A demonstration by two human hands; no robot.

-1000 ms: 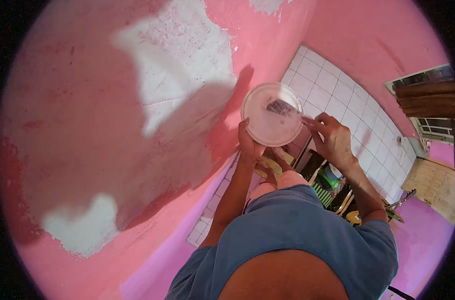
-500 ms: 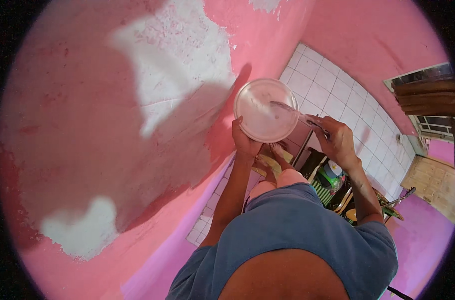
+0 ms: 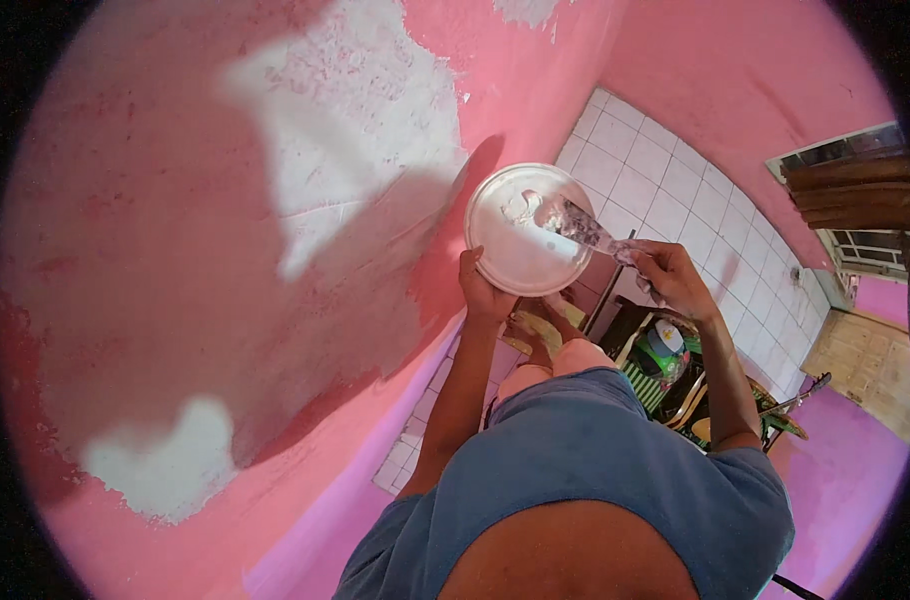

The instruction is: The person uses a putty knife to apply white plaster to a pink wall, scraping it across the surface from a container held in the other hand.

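My left hand [image 3: 485, 288] grips the near rim of a round whitish lid [image 3: 520, 262], with the thumb on top and the other fingers hidden beneath it. A putty knife [image 3: 593, 236] is closed in my right hand [image 3: 675, 280]. Its broad, smeared blade lies over the right part of the lid, its tip close to a dab of white paste [image 3: 522, 206]. Whether the blade touches the lid I cannot tell. To the left, the pink wall [image 3: 175, 220] carries white patches [image 3: 365, 100] with ragged edges.
White tiles [image 3: 665, 180] cover part of the wall ahead. Below my right arm stand a green slatted seat [image 3: 647, 388] and a bag-like green bundle [image 3: 665, 345]. A window with a brown curtain [image 3: 845, 190] is at the far right, near a wooden panel [image 3: 865, 365].
The putty knife's blade has turned from edge-on to show its broad face, and white paste now shows on the lid. My right hand has shifted slightly downward.
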